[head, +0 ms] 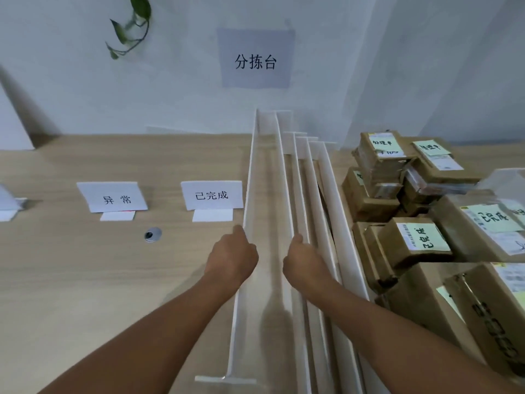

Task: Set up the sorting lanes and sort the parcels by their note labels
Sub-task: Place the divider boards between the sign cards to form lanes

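Observation:
Several long white divider boards stand on edge on the wooden table, running away from me toward the wall. My left hand (233, 255) grips the top edge of the leftmost board (249, 177), which stands apart from the rest. My right hand (302, 261) grips the top edge of the neighbouring board (282, 166), at the left of the packed stack of boards (318, 172). Brown cardboard parcels (414, 240) with pale green note labels are piled at the right. Two folded paper lane signs, 异常 (113, 198) and 已完成 (212, 195), stand left of the boards.
A round metal grommet (152, 234) is set in the table (71, 280) in front of the signs. Another sign's corner (11, 203) shows at the far left. A paper notice (255, 59) hangs on the wall, with a plant sprig (130, 27) above left.

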### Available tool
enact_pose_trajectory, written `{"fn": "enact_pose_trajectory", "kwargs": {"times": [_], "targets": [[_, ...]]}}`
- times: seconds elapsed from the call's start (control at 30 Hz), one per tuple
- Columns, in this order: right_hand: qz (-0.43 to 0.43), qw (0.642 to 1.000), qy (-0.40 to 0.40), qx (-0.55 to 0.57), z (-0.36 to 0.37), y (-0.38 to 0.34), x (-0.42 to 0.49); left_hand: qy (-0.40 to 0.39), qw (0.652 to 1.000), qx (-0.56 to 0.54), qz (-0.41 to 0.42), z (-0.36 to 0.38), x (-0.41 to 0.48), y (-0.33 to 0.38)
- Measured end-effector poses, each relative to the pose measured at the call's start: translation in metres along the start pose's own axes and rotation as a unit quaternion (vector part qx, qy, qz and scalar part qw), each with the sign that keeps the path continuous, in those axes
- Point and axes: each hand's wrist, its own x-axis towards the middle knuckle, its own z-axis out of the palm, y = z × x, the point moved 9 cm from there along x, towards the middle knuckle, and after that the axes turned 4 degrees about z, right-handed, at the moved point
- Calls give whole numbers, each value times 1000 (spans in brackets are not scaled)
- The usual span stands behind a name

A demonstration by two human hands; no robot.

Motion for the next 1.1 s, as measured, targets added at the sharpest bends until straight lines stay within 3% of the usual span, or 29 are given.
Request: {"fn": "enact_pose_trajectory", "kwargs": {"times": [0.4,0.73,1.1], "targets": [[-33,999,26,-4,-10,-57,-20,103,994,49,-4,-126,-31,-116],[-22,996,33,-82,48,-83,-21,64,996,49,-46,-105,-22,-227],[19,997,12,-78,101,-95,-15,30,997,15,-68,-62,-10,-278]]}}
